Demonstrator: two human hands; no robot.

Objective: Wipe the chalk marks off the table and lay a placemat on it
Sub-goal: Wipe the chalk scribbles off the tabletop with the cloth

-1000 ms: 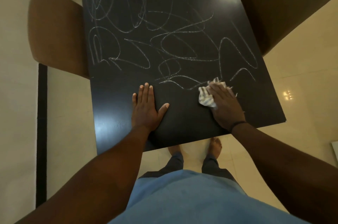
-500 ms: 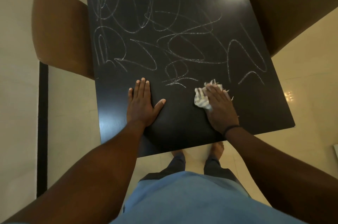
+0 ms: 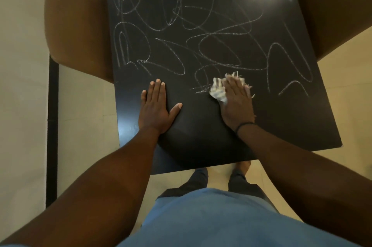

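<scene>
Left hand [image 3: 156, 108]: lying flat, fingers spread, on the black table [image 3: 281, 121].
Right hand [image 3: 237, 103]: pressing a cloth [image 3: 218, 90], apparently flat-fingered, at the chalk marks [image 3: 201, 45].

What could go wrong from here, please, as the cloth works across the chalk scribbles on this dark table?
1. The cloth is small and bunched under the right hand, while chalk marks cover most of the table; it may smear dust rather than lift it.
2. Far marks need a long reach; the left hand is pressed flat near the front edge, so leaning could shift the table.
</scene>
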